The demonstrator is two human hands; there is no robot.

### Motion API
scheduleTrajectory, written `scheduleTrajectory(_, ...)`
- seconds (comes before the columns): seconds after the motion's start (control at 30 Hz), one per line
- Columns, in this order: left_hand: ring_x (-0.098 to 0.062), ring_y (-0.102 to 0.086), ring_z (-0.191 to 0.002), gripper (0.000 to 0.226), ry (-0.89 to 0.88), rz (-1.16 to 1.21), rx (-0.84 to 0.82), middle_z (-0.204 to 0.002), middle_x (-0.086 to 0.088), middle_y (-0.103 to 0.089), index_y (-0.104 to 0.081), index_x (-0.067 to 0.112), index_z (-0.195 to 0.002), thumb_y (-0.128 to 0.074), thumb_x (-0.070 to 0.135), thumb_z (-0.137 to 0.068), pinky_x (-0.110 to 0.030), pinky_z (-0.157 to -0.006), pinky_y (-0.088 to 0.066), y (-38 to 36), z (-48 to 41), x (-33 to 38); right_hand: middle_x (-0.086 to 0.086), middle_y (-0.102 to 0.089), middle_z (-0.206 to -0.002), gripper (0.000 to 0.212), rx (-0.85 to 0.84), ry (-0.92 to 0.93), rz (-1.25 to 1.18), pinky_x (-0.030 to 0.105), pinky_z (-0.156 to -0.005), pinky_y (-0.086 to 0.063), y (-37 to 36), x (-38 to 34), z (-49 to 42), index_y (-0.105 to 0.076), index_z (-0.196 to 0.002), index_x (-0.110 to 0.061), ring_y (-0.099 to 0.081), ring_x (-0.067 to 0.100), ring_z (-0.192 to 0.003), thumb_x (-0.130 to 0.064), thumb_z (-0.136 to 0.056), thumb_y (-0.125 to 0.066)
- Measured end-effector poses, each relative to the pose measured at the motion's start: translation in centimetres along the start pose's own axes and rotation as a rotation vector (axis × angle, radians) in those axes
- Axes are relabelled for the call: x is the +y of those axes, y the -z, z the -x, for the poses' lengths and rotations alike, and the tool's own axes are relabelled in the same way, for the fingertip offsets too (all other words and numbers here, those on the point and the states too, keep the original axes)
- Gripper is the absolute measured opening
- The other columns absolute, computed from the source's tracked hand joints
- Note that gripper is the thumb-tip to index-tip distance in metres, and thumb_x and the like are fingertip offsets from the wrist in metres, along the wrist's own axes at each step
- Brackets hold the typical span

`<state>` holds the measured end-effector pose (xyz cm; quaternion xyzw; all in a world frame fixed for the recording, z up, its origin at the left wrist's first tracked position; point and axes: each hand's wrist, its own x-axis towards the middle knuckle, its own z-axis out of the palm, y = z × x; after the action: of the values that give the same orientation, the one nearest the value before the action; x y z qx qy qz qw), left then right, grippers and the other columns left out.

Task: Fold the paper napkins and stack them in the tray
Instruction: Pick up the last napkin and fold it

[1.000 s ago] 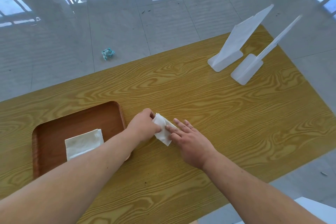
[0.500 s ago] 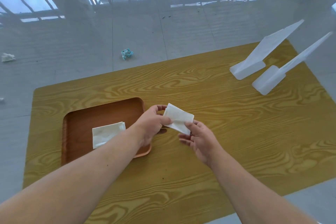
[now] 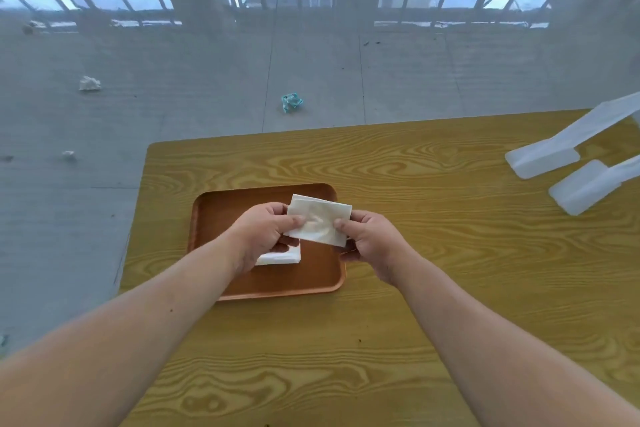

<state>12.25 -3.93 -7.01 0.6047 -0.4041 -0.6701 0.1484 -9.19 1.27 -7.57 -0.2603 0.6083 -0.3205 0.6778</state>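
Observation:
A folded white napkin [image 3: 320, 220] is held in the air over the right half of the brown wooden tray [image 3: 221, 218]. My left hand [image 3: 265, 230] pinches the napkin's left edge and my right hand [image 3: 369, 241] pinches its right edge. Under my left hand a folded napkin stack [image 3: 282, 257] lies in the tray, mostly hidden by the hand.
The tray rests on a yellow wood-grain table [image 3: 415, 288]. Two white plastic stands [image 3: 554, 156] sit at the table's far right. On the grey floor beyond lie a crumpled teal scrap [image 3: 291, 102] and crumpled white paper [image 3: 90, 83].
Both hands lifted the folded napkin off the table and carried it left, so it now hangs over the tray. The camera view swung left as well.

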Motion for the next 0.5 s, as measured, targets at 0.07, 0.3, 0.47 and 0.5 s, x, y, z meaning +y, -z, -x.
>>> scheduleTrajectory(0.07,-0.012,-0.069,-0.064,0.016,-0.045,-0.088,0.099,-0.073,0.007,-0.075,-0.079,0.014,-0.095,-0.076,0.03,-0.095,-0.03,-0.065,-0.052,1.7,0.1,-1.2,0.013,-0.074,-0.084,0.017,0.066,0.025,0.248,0.033,-0.056,-0.059,-1.7,-0.1,-1.0,-0.076,-0.101,-0.007,-0.066,0.022,-0.066,-0.018,-0.1,-0.062)
scheduleTrajectory(0.3,-0.011,-0.05,-0.049,0.04,-0.055,-0.421,0.345,-0.054,0.009,-0.059,-0.072,0.01,-0.079,-0.07,0.048,-0.092,-0.034,-0.055,-0.042,6.1,0.5,-6.5,0.006,-0.069,-0.065,0.019,0.024,0.055,0.728,0.041,-0.059,-0.061,-6.6,0.4,-3.3,-0.07,-0.086,-0.01,-0.061,0.021,-0.048,-0.024,-0.096,-0.061)
scheduleTrajectory(0.47,-0.016,-0.055,-0.057,0.042,-0.042,-0.559,0.386,-0.062,0.005,-0.063,-0.07,0.016,-0.076,-0.066,0.054,-0.092,-0.036,-0.057,-0.043,7.6,0.5,-7.4,0.006,-0.075,-0.072,0.029,0.051,0.074,0.969,0.041,-0.06,-0.059,-8.1,0.9,-3.9,-0.068,-0.082,-0.006,-0.059,0.02,-0.052,-0.032,-0.094,-0.061)
scheduleTrajectory(0.5,-0.016,-0.056,-0.057,0.043,-0.042,-0.59,0.384,-0.063,0.005,-0.063,-0.069,0.016,-0.076,-0.065,0.055,-0.092,-0.035,-0.056,-0.042,7.6,0.4,-7.5,0.007,-0.074,-0.071,0.032,0.06,0.087,1.022,0.041,-0.059,-0.057,-8.1,1.0,-3.9,-0.069,-0.083,-0.004,-0.061,0.022,-0.055,-0.033,-0.094,-0.061)
